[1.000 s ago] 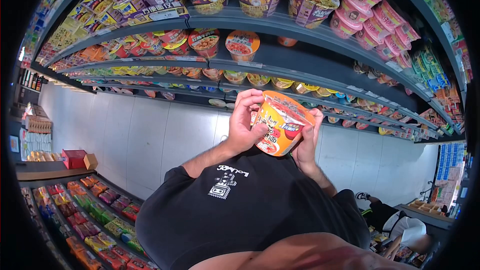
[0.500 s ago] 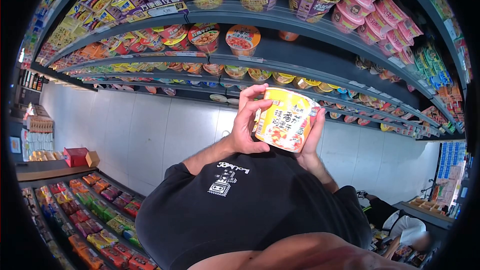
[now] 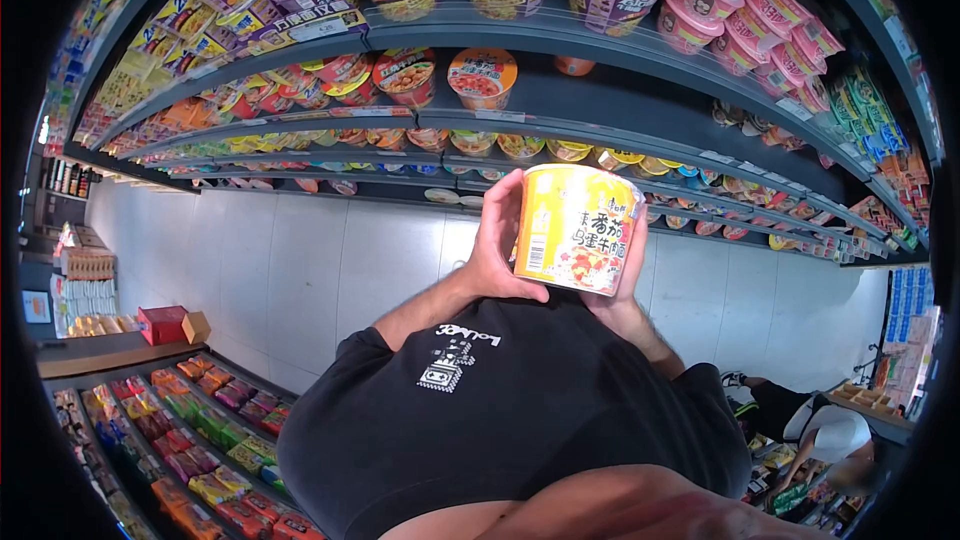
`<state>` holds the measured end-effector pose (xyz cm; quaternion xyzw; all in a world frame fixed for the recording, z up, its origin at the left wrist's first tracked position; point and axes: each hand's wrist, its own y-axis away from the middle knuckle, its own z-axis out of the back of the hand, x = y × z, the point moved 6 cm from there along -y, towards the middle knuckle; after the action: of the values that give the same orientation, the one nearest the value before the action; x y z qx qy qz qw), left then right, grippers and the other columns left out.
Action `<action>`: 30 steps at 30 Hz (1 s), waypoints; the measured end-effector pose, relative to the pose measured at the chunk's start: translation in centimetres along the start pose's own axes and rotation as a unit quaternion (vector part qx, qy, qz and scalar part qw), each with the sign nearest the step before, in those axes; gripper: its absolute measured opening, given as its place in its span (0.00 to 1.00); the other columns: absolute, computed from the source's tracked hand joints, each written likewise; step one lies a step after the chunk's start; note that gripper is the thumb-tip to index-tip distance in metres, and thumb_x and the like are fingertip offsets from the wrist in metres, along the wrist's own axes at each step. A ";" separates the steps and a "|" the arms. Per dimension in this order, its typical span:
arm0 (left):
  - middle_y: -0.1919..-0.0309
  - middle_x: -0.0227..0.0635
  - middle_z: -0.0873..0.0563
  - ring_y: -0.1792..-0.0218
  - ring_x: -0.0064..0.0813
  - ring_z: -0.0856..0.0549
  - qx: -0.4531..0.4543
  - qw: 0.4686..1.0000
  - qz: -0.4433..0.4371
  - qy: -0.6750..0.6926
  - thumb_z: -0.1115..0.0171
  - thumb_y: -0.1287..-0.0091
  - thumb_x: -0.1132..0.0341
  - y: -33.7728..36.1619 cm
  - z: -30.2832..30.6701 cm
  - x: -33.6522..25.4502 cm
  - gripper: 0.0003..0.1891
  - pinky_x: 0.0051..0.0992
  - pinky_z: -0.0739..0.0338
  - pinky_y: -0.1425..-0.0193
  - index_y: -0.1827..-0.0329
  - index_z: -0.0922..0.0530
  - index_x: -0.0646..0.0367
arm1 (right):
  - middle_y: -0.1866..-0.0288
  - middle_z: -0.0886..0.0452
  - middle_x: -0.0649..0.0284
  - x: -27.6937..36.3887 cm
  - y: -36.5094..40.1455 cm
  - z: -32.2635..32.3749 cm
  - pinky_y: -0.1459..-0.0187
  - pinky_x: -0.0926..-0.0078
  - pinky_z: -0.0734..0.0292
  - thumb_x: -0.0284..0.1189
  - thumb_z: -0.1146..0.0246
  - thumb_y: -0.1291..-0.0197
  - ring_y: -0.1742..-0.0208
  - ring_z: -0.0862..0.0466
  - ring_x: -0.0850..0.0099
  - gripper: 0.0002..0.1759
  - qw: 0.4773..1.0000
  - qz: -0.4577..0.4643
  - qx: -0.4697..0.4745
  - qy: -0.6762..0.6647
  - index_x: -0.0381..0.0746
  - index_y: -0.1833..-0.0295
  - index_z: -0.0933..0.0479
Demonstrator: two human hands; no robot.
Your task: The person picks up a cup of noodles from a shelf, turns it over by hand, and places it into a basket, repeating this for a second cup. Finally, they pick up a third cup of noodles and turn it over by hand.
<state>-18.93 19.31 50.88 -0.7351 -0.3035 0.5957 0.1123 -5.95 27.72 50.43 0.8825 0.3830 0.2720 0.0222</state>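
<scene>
Gripping the left side of the yellow instant-noodle cup [image 3: 580, 230], the left hand [image 3: 500, 245] has its fingers and thumb curled firmly against the cup wall just beside the barcode. The cup stands upright with its lid uppermost and its printed face toward the camera, held above the black shirt [image 3: 500, 410] and in front of the dark shelves [image 3: 600, 110] stocked with noodle bowls. The right hand [image 3: 628, 285] grasps the cup's right side and lower edge, its fingers mostly hidden behind the cup.

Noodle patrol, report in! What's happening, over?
Left hand and right hand both grip the yellow noodle cup. Label faces camera. Nothing in the way.
</scene>
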 end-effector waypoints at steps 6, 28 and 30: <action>0.24 0.45 0.41 0.23 0.39 0.39 -0.032 0.999 0.002 0.022 0.10 0.60 0.57 -0.4 0.3 -0.7 0.72 0.40 0.43 0.20 0.18 0.57 0.62 | 0.40 0.18 0.58 -0.6 -0.6 2.3 0.40 0.67 0.20 0.50 0.61 0.20 0.42 0.16 0.69 0.30 0.998 -0.024 -0.022 0.061 0.38 0.33 0.28; 0.22 0.55 0.44 0.20 0.50 0.44 0.004 0.981 -0.101 -0.167 0.13 0.56 0.56 -1.6 -0.4 -2.9 0.63 0.45 0.42 0.21 0.20 0.46 0.63 | 0.24 0.32 0.48 0.3 -1.8 2.1 0.25 0.53 0.34 0.42 0.56 0.21 0.25 0.30 0.54 0.23 0.993 0.072 0.081 0.038 0.43 0.29 0.32; 0.19 0.49 0.50 0.18 0.44 0.47 0.048 0.994 -0.018 -0.098 0.20 0.50 0.67 -1.6 -0.6 -2.3 0.62 0.41 0.51 0.18 0.17 0.58 0.62 | 0.19 0.42 0.44 2.4 -1.8 1.6 0.22 0.49 0.40 0.38 0.54 0.21 0.20 0.38 0.51 0.22 0.972 0.179 0.132 0.075 0.44 0.28 0.36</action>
<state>-19.09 19.41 53.77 -0.6609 -0.2975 0.6770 0.1281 -4.97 30.93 49.71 0.9092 0.2515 0.2838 -0.1721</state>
